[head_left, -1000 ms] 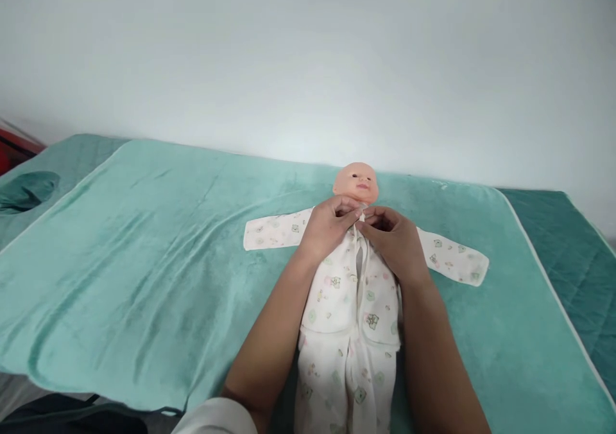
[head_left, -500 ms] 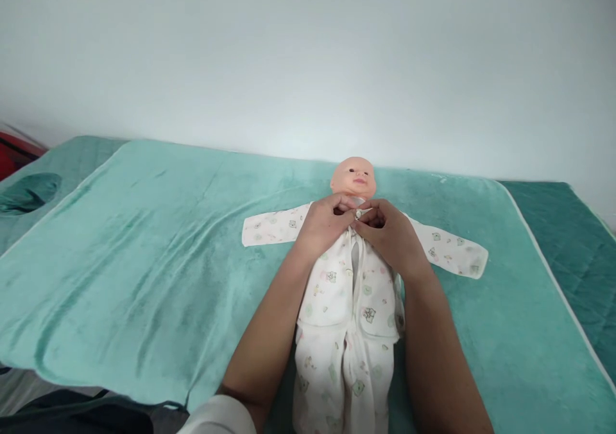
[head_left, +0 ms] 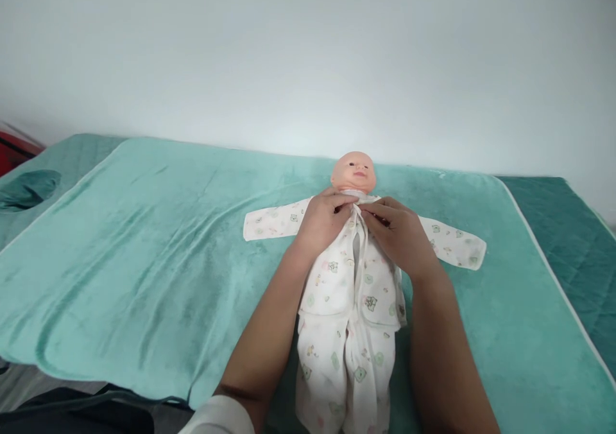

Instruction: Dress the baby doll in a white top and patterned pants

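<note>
A baby doll lies on its back, head toward the wall. It wears a white patterned baby shirt, sleeves spread to both sides, and matching trousers. My left hand pinches one front edge of the shirt just below the doll's neck. Opposite it, my right hand has fingers closed on the other front edge. Between the fingertips the two edges meet at the top, while a narrow gap shows lower on the chest. The fingers partly hide the fastening there.
A green blanket with some creases covers the surface beneath the doll. Darker quilted green fabric shows at the right. A white wall rises behind. Something red is at the far left edge.
My right hand's fingers have shifted and flattened somewhat at the collar. The round button seen between the fingertips earlier is no longer plainly visible. The view has tilted slightly.
</note>
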`<state>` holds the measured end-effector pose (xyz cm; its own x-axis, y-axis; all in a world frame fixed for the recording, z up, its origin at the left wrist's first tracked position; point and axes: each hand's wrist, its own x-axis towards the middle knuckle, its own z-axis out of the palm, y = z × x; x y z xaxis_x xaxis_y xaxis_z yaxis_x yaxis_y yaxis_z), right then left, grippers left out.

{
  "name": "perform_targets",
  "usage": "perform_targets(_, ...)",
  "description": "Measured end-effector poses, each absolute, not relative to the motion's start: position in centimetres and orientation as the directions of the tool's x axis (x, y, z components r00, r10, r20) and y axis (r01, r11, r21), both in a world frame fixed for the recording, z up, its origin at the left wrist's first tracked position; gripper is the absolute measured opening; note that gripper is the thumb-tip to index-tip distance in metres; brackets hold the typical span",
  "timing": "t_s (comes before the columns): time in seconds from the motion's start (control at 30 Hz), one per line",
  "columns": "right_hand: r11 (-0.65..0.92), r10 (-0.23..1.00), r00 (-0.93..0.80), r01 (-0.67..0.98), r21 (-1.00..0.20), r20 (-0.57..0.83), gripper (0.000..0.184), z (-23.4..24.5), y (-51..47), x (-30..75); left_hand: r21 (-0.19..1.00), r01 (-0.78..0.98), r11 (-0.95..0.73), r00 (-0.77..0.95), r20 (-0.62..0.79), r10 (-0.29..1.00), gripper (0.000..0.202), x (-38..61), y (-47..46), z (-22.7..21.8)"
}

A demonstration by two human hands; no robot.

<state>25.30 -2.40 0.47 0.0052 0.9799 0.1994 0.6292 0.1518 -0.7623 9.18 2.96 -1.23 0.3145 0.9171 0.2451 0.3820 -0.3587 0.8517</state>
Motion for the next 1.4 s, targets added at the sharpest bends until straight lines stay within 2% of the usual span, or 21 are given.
perform_targets(0.2,0.126,0.992,-0.075,0.643,-0.755,0.101,0.031,0.6,-3.0,25.4,0.791,0.433,-0.432,0.32,0.313,0.894,0.031,9.2,2.3,-1.8)
perform_targets(0.43,0.093,0.991,0.018,0.618,-0.781,0.133,0.037,0.0,-3.7,24.9,0.707,0.473,-0.525,0.292,0.437,0.851,0.033,9.1,0.6,-2.6)
perform_targets(0.6,0.078,0.987,0.043,0.711,-0.699,0.153,0.039,0.4,-4.9,24.0,0.68,0.459,-0.572,0.268,0.508,0.819,0.032,8.5,-0.5,-3.5)
perform_targets(0.77,-0.002,0.967,0.164,0.769,-0.639,0.193,0.025,0.4,-6.9,22.3,0.701,0.413,-0.581,0.252,0.526,0.813,0.024,7.7,-1.7,-3.5)
perform_targets(0.9,-0.039,0.942,0.253,0.733,-0.679,0.22,0.022,-0.2,-7.5,22.0,0.699,0.429,-0.572,0.272,0.503,0.82,0.016,7.6,-2.1,-3.3)
perform_targets(1.07,-0.092,0.961,0.268,0.552,-0.829,0.072,0.025,-0.4,-6.9,23.6,0.78,0.367,-0.506,0.288,0.422,0.86,0.008,7.8,-1.6,-3.1)
perform_targets(1.13,-0.101,0.962,0.267,0.533,-0.84,0.053,0.024,-0.4,-6.7,23.9,0.85,0.308,-0.427,0.305,0.337,0.891,0.007,7.8,-1.2,-2.9)
perform_targets(1.23,-0.085,0.953,0.287,0.559,-0.825,0.096,0.023,-0.5,-6.6,23.6,0.917,0.227,-0.329,0.34,0.242,0.909,0.007,7.7,-0.7,-2.6)
perform_targets(1.33,-0.066,0.948,0.295,0.559,-0.827,0.123,0.023,-0.8,-6.5,23.4,0.927,0.204,-0.315,0.338,0.235,0.911,0.005,7.8,-0.5,-2.6)
perform_targets(1.4,-0.073,0.948,0.305,0.486,-0.871,0.091,0.023,-1.0,-6.3,23.5,0.92,0.22,-0.325,0.323,0.246,0.914,0.007,7.9,-0.5,-2.6)
